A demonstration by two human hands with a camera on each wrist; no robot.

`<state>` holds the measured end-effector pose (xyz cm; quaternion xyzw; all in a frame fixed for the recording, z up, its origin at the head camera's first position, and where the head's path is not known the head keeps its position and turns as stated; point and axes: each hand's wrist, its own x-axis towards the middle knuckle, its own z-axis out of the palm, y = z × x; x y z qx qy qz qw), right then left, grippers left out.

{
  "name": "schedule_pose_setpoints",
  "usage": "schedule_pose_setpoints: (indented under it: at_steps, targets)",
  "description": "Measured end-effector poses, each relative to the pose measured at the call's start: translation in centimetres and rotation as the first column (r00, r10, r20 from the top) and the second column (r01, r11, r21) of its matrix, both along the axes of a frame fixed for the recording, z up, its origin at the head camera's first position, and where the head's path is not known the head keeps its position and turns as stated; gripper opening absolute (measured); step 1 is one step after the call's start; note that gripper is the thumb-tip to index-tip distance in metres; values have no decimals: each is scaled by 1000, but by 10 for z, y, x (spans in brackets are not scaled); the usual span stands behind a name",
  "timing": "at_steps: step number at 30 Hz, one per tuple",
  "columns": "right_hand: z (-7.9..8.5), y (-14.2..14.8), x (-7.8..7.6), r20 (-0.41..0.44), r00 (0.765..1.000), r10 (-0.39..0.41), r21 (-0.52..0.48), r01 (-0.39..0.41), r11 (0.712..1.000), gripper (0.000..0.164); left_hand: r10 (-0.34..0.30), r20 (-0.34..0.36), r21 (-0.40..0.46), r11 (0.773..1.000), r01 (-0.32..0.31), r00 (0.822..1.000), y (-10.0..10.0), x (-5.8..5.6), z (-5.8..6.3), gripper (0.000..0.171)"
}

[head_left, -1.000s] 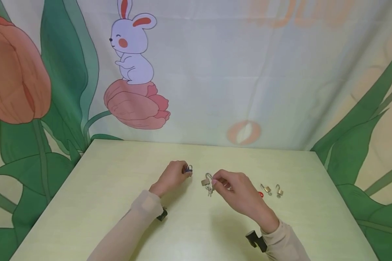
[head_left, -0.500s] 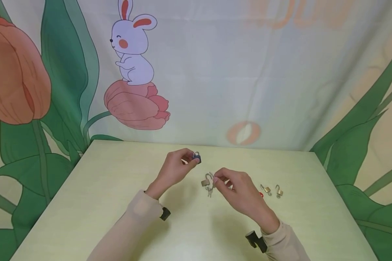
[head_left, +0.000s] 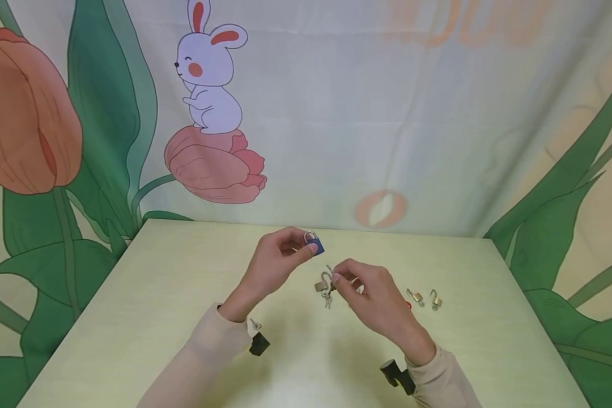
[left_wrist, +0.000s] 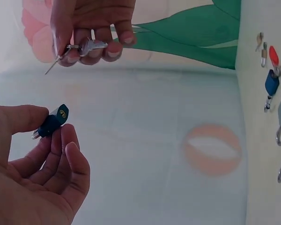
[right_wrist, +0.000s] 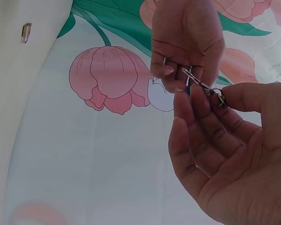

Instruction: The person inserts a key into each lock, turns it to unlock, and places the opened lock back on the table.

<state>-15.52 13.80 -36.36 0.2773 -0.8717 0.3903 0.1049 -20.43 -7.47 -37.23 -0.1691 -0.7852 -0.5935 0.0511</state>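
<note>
My left hand [head_left: 272, 263] pinches a small blue padlock [head_left: 314, 246] between thumb and fingers, raised above the table. Its shackle points up in the head view, and the left wrist view shows the brass keyhole end [left_wrist: 62, 112]. Just to the right and nearer, my right hand [head_left: 369, 294] pinches a small metal ring [right_wrist: 217, 98] with silver keys [left_wrist: 93, 46] on it. One key [right_wrist: 194, 77] sticks out from the fingertips towards the left hand. Key and padlock are apart in the left wrist view.
Behind the right fingertips lies a brass padlock [head_left: 320, 286] with raised shackle and keys [head_left: 328, 300]. Two more brass padlocks [head_left: 416, 296] and a red item [head_left: 408, 305] lie right of the right hand. A small key [head_left: 255, 324] shows by the left cuff.
My left hand has lifted the blue padlock and carried it right, towards the far edge in the head view, tilting it. The right hand stays nearly in place, its key now pointing up more.
</note>
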Motion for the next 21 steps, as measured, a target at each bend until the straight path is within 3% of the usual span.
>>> schedule_pose_setpoints:
  at_steps: [5, 21]
  targets:
    - [3, -2, 2, 5, 1000, 12, -11, -12, 1000, 13, -39, 5, 48, 998, 38, 999, 2, 10, 8, 17]
    - [2, -3, 4, -14, 1000, 19, -67, -20, 998, 12, -126, 32, 158, 980, 120, 991, 3, 27, 15, 16]
